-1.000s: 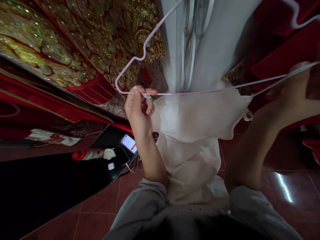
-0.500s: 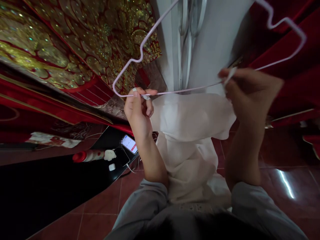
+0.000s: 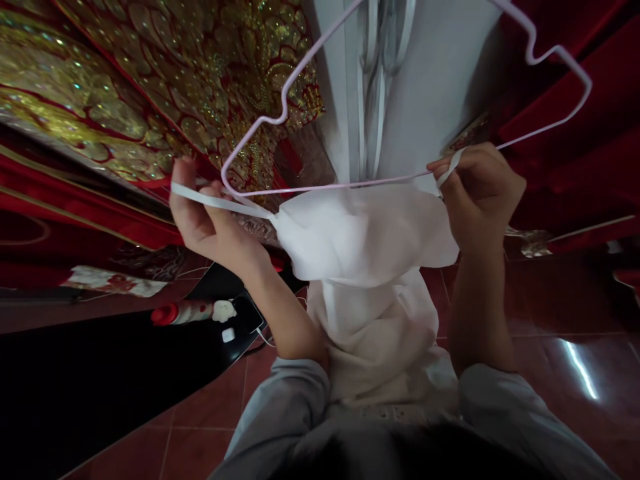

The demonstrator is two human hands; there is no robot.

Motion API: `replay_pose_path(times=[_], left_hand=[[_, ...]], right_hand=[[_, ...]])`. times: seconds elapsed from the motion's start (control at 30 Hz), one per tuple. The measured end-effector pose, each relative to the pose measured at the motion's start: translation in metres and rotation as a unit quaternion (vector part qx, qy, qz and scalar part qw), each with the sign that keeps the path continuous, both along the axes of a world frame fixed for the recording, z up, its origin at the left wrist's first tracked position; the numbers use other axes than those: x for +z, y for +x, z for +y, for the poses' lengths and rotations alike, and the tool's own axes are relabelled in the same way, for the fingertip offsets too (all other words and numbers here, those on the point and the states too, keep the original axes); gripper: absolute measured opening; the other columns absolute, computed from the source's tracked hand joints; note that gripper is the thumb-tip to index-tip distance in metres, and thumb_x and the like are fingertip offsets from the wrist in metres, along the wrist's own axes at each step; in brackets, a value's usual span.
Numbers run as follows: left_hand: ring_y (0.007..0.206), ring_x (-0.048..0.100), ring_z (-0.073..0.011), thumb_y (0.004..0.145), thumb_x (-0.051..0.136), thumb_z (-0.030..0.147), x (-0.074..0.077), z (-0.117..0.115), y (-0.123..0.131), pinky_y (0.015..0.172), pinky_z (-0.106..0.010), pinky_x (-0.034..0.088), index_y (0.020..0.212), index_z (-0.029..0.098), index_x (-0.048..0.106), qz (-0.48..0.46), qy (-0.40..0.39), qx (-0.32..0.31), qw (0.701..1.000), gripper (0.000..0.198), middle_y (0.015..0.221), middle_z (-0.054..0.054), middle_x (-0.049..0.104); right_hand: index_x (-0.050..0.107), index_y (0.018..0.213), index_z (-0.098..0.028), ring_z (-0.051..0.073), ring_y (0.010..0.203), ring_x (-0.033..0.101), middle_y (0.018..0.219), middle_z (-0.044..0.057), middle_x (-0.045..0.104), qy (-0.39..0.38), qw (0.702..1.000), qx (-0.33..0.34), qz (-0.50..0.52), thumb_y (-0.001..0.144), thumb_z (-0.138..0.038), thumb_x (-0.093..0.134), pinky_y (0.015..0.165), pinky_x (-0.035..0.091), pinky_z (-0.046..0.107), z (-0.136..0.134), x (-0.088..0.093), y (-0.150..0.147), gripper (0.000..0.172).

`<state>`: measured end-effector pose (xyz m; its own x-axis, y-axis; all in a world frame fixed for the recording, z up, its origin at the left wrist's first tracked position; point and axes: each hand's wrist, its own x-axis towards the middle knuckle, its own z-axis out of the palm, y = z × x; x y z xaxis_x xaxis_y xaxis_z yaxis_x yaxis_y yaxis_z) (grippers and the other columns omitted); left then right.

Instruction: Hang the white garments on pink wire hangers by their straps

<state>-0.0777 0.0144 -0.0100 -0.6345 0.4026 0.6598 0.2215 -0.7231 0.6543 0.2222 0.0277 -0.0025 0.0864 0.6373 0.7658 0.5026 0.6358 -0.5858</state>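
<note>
"Thin white cloth garment [image 3: 360,237]: where is it?"

"At the centre, hanging just below the bottom bar of a pale lilac wire clothes hanger [image 3: 325,189], which fills the view from eleven to two o'clock."

"And the left hand [image 3: 213,230]?"

"Between nine and ten o'clock. Its fingers and thumb are spread apart, drawing a narrow white fabric strap [image 3: 235,205] tight from the garment's corner, near the hanger's rounded end."

"Is that end inside the loop?"

"I can't tell."

"What of the right hand [image 3: 483,193]?"

"Between two and three o'clock, thumb and fingers pinched together on the bottom bar, a second white strap [image 3: 453,165] lying across them."

"Which step would you call this?"

"Fitting the straps at the hanger, I judge, with the left one being worked."

"What does the next move call for?"

"Probably a steady right grip, and enough slack at the left for the loop to clear the rounded end."
</note>
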Motion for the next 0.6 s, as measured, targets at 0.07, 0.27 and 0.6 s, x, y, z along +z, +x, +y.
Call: replay_pose_path(times=[0.07,0.27,0.6], left_hand=[[0.145,0.053,-0.035,0.096,0.081,0.024,0.016,0.001,-0.002,0.109,-0.049,0.05,0.119,0.028,0.074,0.024,-0.036,-0.07,0.997,0.025,0.128,0.0,0.072],[0.09,0.063,-0.0198,0.09,0.086,0.033,0.064,0.007,0.001,0.088,-0.032,0.054,0.098,0.014,0.076,0.178,-0.147,-0.185,0.955,0.022,0.092,-0.005,0.064],[0.12,0.065,-0.0223,0.099,0.077,0.015,0.039,0.011,0.007,0.102,-0.034,0.054,0.124,0.022,0.074,0.117,-0.058,-0.166,0.977,0.026,0.123,0.0,0.072]], right_hand=[[0.073,0.082,-0.028,0.016,0.077,0.06,0.082,0.0,0.072,0.001,1.0,0.02,0.005,0.097,-0.044,0.068,0.079,0.051,0.038,0.0,0.001,0.001,0.022],[0.076,0.087,-0.028,0.014,0.078,0.059,0.083,-0.001,0.072,-0.002,0.998,0.05,0.025,0.095,-0.033,0.071,0.079,0.047,0.034,-0.005,-0.002,-0.003,0.01],[0.078,0.092,-0.031,0.014,0.076,0.058,0.09,0.002,0.072,-0.053,0.998,0.023,0.019,0.094,-0.04,0.071,0.066,0.046,0.032,-0.011,-0.003,-0.005,0.012]])
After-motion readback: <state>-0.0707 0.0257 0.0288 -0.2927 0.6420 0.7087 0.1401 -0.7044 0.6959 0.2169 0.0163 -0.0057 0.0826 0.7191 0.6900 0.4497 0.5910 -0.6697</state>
